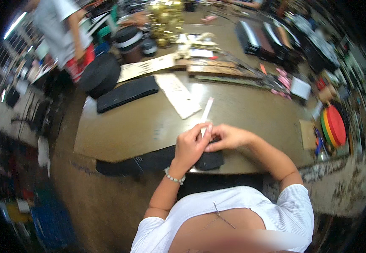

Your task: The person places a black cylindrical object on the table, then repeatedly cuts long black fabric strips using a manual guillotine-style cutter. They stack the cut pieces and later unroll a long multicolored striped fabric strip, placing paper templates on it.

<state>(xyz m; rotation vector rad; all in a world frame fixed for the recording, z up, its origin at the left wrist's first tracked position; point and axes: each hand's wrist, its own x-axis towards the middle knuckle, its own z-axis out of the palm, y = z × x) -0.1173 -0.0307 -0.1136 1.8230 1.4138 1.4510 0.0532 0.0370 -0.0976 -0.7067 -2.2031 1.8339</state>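
White shirt, strip in left hand

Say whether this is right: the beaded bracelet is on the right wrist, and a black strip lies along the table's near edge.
The side is wrong: the head view shows the beaded bracelet on the wrist of the left hand. A black strip does lie along the near edge of the table.

white tube light lit upper left; glare on tabletop; edges bowed, corners black; overall soft
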